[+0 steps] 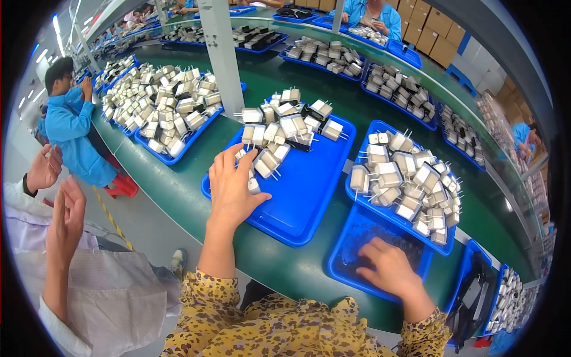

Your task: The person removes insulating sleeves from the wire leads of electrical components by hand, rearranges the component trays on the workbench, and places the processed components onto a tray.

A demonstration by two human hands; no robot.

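Note:
My left hand reaches over the near left side of a blue tray, fingers and thumb spread. Its fingertips are beside a pile of white plug adapters with metal pins, heaped on the tray's far half; whether they touch is hard to tell. My right hand is over a lower blue tray with a dark, scuffed bottom. Its fingers are loosely bent and apart, with nothing visible in them. Just beyond it, another blue tray is heaped with the same adapters, overlapping the lower tray.
A heaped tray stands to the left, by a white post. At right, a tray holds black items. Another person's hands are at my left; a person in blue stands farther along. More trays line the green bench.

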